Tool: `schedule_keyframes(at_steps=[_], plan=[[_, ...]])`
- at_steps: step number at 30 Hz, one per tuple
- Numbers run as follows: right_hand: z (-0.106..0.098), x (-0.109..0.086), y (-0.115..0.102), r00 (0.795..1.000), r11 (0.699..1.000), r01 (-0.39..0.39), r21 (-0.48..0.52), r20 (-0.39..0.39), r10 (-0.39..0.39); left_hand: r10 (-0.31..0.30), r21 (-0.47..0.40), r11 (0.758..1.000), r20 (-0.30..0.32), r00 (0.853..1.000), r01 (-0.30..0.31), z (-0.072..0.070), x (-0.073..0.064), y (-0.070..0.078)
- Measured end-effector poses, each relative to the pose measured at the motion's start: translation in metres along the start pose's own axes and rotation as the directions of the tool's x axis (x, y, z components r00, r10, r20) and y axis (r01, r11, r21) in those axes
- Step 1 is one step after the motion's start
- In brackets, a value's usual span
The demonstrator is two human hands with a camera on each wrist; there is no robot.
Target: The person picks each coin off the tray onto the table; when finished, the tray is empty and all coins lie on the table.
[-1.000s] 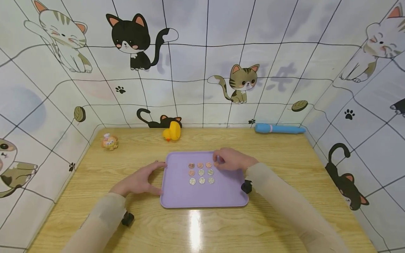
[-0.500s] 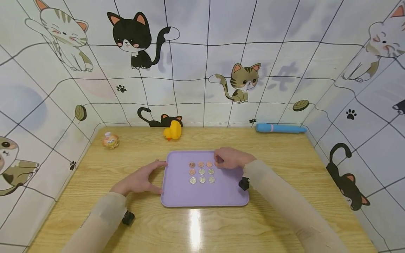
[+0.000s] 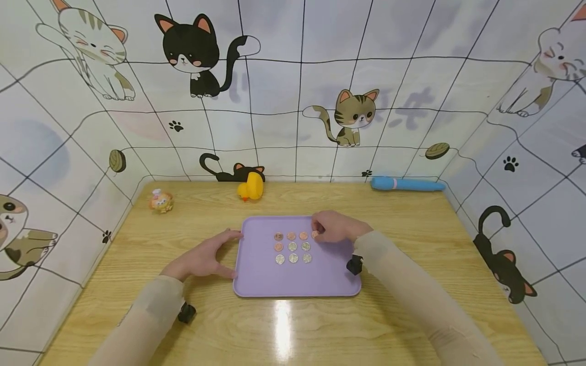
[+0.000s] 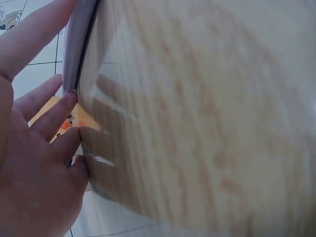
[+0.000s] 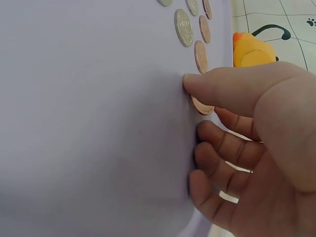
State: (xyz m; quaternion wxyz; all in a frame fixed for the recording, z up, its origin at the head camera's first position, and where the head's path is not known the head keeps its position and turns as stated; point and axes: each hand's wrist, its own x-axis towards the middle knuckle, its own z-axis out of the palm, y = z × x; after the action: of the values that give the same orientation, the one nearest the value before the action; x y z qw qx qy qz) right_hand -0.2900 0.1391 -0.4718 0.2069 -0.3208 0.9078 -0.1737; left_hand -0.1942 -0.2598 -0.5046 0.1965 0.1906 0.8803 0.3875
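A lilac tray (image 3: 297, 284) lies on the wooden table with rows of coins on it. The right hand (image 3: 336, 227) is over the tray's upper right, its thumb and index finger pinching a copper coin (image 5: 201, 105) at the right end of the top row. That coin is partly hidden by the thumb and stands close to the tray surface. Beside it in the row is another copper coin (image 3: 303, 236). Silver coins (image 3: 293, 258) fill the bottom row. The left hand (image 3: 203, 256), fingers spread and fairly straight, touches the tray's left edge with thumb and fingertips.
Behind the tray lies a yellow rubber duck (image 3: 251, 187). A small figurine (image 3: 162, 201) stands at the back left. Along the back right lies a thick blue pen-shaped object (image 3: 407, 184). Cat-patterned cloth (image 3: 274, 91) walls the table at the back and sides.
The right hand stays nearly in place; the coin at its fingertips was hidden half a second ago and shows again now. The left hand keeps its place at the tray edge.
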Motion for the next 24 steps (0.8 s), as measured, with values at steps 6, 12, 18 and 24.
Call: schedule_keyframes(at_steps=[6,12,18,24], plan=[[0.002,0.000,0.001,0.999,0.999,0.008,0.044,-0.047,-0.006,0.014,0.001,1.000,-0.002,1.000,-0.014,0.000,0.000,0.000],[0.004,-0.001,0.004,0.997,0.996,0.018,0.082,-0.078,-0.012,0.015,-0.002,1.000,-0.002,1.000,-0.015,0.001,0.001,-0.001],[0.005,0.000,0.009,0.995,0.993,0.028,0.117,-0.099,-0.017,0.007,0.006,1.000,-0.004,1.000,-0.007,0.000,0.001,-0.001],[0.005,-0.003,0.013,0.993,0.982,0.066,0.179,-0.111,-0.046,-0.012,0.022,1.000,-0.008,1.000,0.012,0.001,0.000,0.000]])
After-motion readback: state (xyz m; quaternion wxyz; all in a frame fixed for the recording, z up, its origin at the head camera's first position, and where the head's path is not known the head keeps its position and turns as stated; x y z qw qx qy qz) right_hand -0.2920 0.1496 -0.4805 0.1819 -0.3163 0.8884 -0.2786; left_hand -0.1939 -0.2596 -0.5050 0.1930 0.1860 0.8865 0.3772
